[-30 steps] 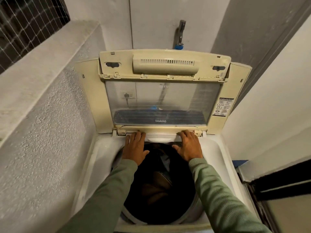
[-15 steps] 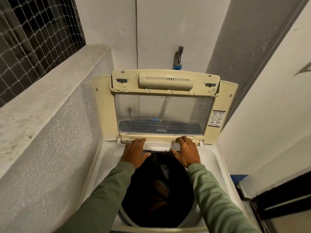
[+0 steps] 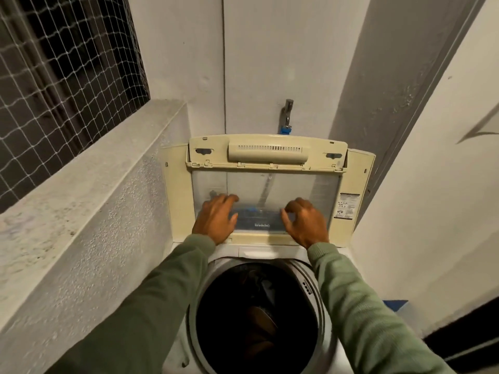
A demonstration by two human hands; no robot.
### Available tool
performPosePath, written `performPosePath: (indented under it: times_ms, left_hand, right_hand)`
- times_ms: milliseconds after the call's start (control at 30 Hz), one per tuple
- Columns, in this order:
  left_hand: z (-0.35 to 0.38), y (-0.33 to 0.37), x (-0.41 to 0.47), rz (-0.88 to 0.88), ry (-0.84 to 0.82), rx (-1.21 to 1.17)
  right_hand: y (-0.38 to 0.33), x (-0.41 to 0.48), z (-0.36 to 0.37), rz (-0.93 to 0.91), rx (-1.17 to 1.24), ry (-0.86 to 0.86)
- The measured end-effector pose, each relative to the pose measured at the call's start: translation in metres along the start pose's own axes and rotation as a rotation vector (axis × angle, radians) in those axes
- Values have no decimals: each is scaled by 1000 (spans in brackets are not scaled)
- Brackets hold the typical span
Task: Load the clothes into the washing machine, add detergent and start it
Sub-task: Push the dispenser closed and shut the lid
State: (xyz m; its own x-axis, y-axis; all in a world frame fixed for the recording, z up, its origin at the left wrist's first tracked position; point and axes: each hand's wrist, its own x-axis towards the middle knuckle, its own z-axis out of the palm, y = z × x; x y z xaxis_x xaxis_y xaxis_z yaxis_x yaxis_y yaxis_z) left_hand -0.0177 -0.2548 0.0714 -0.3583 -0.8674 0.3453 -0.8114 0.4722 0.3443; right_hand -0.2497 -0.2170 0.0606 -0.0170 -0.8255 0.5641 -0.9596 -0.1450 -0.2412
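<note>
Clothes [image 3: 260, 319] are in the drum below the raised lid [image 3: 270, 151]. The left hand [image 3: 216, 220] and right hand [image 3: 306, 224] are at it, fingers loose, empty. Detergent and start left to do.

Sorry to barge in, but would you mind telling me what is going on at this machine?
A person in green sleeves stands over a white top-loading washing machine. Its cream plastic lid with a clear window stands upright and open, and dark clothes lie in the round drum. The left hand and the right hand are both raised in front of the lid's window, holding nothing; motion blur hides whether they touch it.
</note>
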Motion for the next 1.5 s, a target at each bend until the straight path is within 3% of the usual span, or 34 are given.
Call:
performPosePath:
  times_ms: [167,300,667,933,1167,1300,1500]
  left_hand:
    - [-49,15,52,121,260,92]
    - [-77,23,89,126,332,169]
    - [-76,6,136,3,-71,131]
    - [-81,8,124,66,36,169]
    - [-85,9,88,204,289,254]
    - [-98,13,68,215,265,265]
    - [-114,31,28,93,136,261]
  right_hand:
    - [-2,58,-35,-78,16,186]
    - [-2,100,-52,-116,-11,274]
    - [-2,148,-55,-52,-71,20]
    - [-3,155,-67,4,-64,-100]
    - [-14,123,-79,22,-175,25]
    - [-17,103,-89,-24,-156,56]
    - [-24,67,-108,-80,-146,24]
